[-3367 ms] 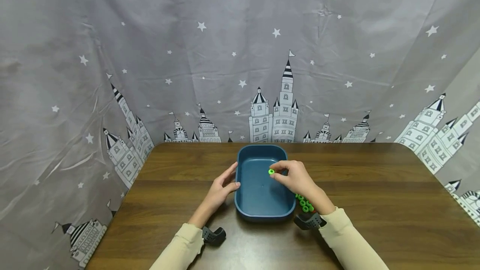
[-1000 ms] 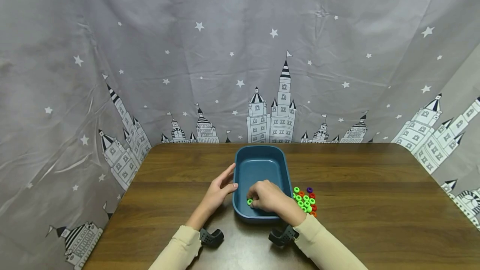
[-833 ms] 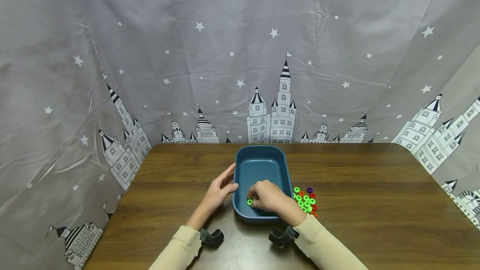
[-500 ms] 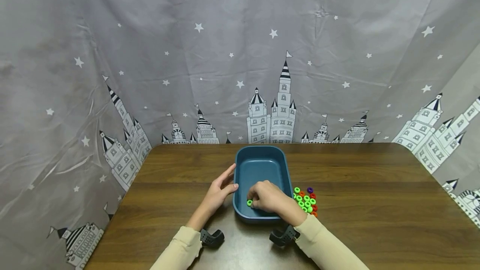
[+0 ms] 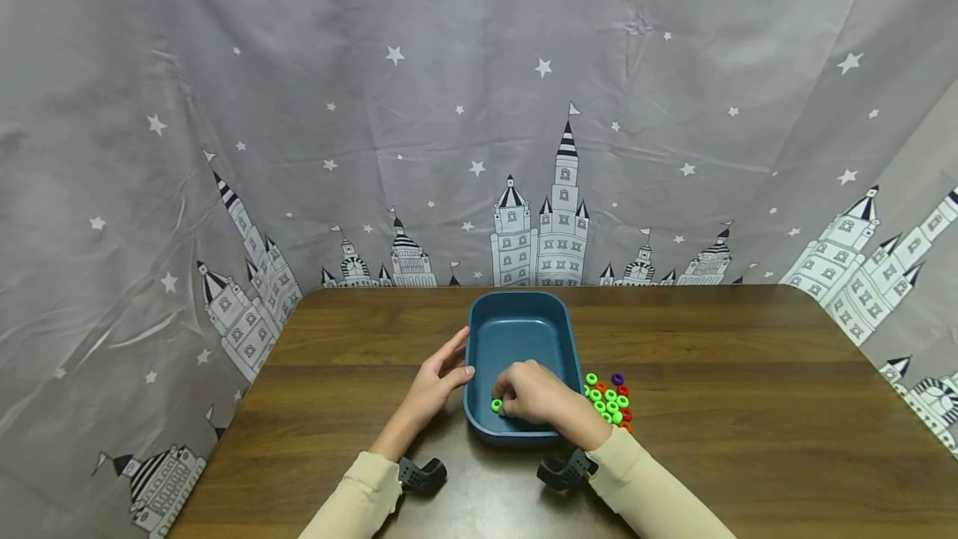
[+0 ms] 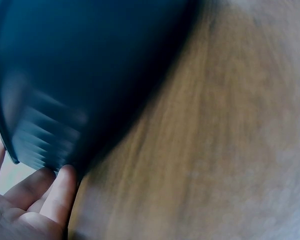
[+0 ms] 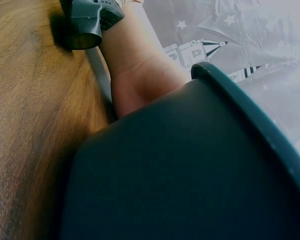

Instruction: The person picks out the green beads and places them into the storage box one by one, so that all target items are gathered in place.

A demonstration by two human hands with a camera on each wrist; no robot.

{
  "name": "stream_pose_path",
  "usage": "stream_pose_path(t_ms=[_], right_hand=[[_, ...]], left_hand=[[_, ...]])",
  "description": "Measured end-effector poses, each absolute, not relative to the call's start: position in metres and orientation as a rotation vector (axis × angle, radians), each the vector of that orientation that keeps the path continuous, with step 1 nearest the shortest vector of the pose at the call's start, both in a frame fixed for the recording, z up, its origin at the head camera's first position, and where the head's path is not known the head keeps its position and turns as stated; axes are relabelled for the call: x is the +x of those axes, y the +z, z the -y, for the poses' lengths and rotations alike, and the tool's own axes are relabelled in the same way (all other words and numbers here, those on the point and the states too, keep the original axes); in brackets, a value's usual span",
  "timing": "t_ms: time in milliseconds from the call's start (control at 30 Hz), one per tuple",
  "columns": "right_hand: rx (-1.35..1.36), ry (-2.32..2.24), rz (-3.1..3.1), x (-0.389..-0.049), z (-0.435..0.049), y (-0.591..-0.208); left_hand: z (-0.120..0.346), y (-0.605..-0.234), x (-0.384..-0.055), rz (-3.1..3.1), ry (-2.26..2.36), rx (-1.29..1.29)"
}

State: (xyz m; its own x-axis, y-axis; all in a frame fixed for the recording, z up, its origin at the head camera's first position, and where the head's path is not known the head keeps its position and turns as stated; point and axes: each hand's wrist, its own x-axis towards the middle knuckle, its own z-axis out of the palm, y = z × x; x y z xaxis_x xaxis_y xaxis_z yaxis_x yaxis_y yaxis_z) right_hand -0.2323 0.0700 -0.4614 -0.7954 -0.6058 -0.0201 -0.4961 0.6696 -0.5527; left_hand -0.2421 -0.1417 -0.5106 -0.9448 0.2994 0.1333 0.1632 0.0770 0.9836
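Observation:
A dark blue rectangular bin (image 5: 520, 335) stands on the table. My left hand (image 5: 432, 389) rests along its left side with the thumb at the rim; the left wrist view shows fingertips (image 6: 62, 185) against the outer wall. Inside the bin, near the front left, my right hand (image 5: 527, 393) reaches down with curled fingers and pinches a small green ring (image 5: 497, 404) low over the floor. Part of the ring is covered by the fingers. In the right wrist view the bin wall (image 7: 190, 165) fills the foreground and hides the right hand, and the left hand (image 7: 145, 82) shows beyond it.
Just right of the bin lies a cluster of green rings (image 5: 610, 407), with several red and orange rings (image 5: 626, 415) and a purple ring (image 5: 617, 378) beside them. The brown wooden table (image 5: 733, 389) reaches back to a grey printed curtain (image 5: 419, 106).
Compared with the oldest frame, my right hand has moved from above the bin's back right down to its front left with a green ring. Over the last second both hands stay still.

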Motion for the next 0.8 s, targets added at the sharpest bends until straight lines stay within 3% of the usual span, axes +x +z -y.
stream_pose_path(t_ms=[400,800], right_hand=[[-1.004,-0.957,-2.712,-0.239,-0.082,-0.452],[-0.814,-1.160,-2.917,-0.239,-0.155,-0.423]], left_hand=[[0.142,-0.513,-0.240,-2.230,2.031,0.438],[0.139,-0.508,-0.240,-2.249,2.025,0.437]])
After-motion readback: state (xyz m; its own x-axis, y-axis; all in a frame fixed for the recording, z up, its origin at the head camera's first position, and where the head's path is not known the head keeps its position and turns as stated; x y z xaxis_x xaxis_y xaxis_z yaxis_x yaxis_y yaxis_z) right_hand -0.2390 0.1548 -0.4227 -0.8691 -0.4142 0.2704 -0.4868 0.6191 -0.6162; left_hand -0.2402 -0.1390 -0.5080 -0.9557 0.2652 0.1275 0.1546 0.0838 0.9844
